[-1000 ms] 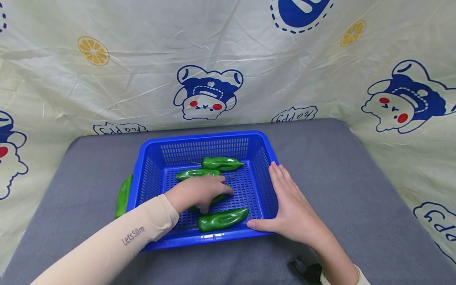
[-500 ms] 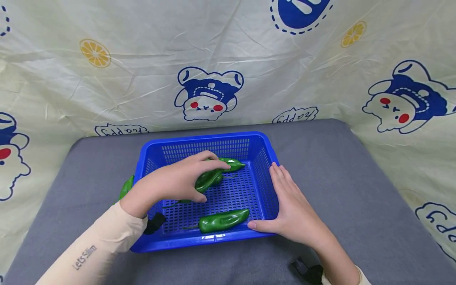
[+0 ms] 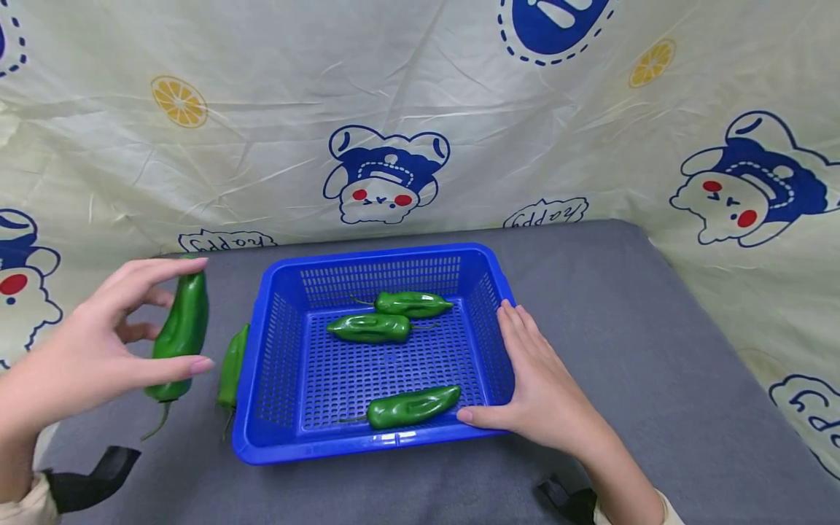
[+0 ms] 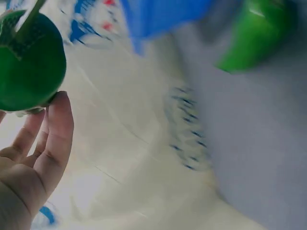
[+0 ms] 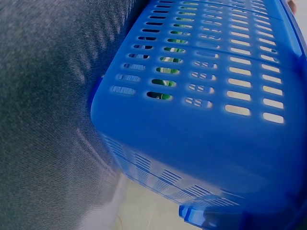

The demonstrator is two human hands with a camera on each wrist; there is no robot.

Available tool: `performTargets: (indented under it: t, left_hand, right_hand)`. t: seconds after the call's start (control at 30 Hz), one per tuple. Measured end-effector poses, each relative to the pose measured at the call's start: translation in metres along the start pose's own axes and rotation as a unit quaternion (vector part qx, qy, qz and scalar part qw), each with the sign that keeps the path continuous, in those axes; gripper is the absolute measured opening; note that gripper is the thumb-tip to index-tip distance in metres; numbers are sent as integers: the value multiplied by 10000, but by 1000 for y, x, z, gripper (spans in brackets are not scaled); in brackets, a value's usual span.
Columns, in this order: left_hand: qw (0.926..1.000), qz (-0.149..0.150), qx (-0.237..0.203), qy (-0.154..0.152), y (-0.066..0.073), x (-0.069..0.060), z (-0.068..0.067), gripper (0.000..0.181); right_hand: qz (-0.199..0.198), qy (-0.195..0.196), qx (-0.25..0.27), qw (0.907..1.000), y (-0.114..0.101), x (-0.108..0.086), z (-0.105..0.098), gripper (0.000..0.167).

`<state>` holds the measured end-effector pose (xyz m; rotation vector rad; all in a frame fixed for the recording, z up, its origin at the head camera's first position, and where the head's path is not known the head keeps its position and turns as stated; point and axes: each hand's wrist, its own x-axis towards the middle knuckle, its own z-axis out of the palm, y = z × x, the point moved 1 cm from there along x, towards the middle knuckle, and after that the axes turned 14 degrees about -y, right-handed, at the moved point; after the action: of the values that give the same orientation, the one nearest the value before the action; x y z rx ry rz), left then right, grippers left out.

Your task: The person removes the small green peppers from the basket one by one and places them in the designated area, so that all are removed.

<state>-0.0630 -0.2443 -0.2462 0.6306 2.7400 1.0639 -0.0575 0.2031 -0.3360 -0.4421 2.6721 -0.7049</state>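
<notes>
In the head view my left hand [image 3: 98, 343] pinches a green pepper [image 3: 184, 328] between thumb and fingers, left of the blue basket [image 3: 315, 450], the pepper's stem pointing down. The left wrist view shows the held pepper [image 4: 31, 67] from its stem end, with fingers [image 4: 60, 129] against it. My right hand [image 3: 551, 386] rests with straight fingers on the basket's right rim, thumb at the near right corner. Inside the basket lie a pepper [image 3: 413, 304] at the back, another [image 3: 370, 328] just before it and one [image 3: 413, 407] near the front wall.
Another green pepper [image 3: 231, 368] lies on the grey cloth [image 3: 590, 292] against the basket's left outer side. A printed curtain [image 3: 262, 146] hangs behind the table. In the right wrist view the basket's slotted wall [image 5: 168, 129] fills much of the picture.
My left hand has taken hold of a pepper from the middle of the basket and carried it up and left, past the left rim. My right hand has stayed at the basket's right side.
</notes>
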Motion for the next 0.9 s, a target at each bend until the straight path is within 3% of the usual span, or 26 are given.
performTargets:
  t: [0.07,0.17,0.3,0.4,0.63,0.8,0.9]
  left_hand:
    - [9990,-436,-69,121,-25,-16,-1,100]
    - [9935,-1090,-320,-35,-60,-36,4,97]
    - [9824,-1727,-567,-433,-97,-48,16,91]
    - [9782,-1934,-495,-572,-115,-51,23,92]
    - [9676,-2247,-652,-949,-135,-49,39,94]
    - [9581,-2473,-667,-1278,-137,-42,48,98]
    - [9580,-2425,-520,-1441,-136,-38,54,99]
  right_hand:
    - [0,-3,-11,10000,0,0,0,137]
    - [12,-8,-32,10000,0,0,-1,137]
    - [16,-14,-39,10000,0,-1,-1,138]
    - [2,1,-35,10000,0,-1,-1,137]
    - [7,8,2,10000,1,-1,0,137]
    - [-10,5,1,10000,1,0,0,137]
    - [-1,5,5,10000,1,0,0,137]
